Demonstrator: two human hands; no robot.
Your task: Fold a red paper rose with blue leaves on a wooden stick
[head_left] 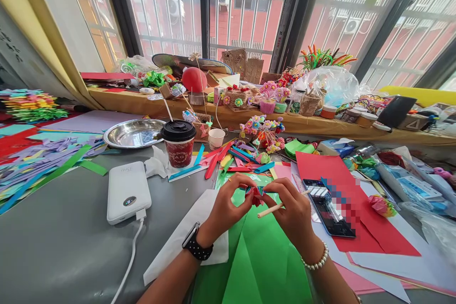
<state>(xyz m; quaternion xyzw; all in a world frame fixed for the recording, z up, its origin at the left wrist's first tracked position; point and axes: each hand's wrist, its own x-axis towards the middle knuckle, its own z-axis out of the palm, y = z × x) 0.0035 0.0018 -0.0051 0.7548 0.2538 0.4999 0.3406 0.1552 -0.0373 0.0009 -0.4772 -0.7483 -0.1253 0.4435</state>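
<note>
My left hand (228,204) and my right hand (290,209) meet over a green paper sheet (256,256), both pinched on a small red folded paper piece (255,194) with a bit of blue at its edge. A thin wooden stick (270,209) pokes out from under my right hand's fingers. The left wrist carries a black watch, the right a pearl bracelet.
A white power bank (127,191) with a cable lies to the left, by a lidded paper coffee cup (178,143) and a steel bowl (133,132). A phone (327,209) lies on red paper (370,232) to the right. Paper strips (228,156), paper flowers and craft supplies crowd the far sill.
</note>
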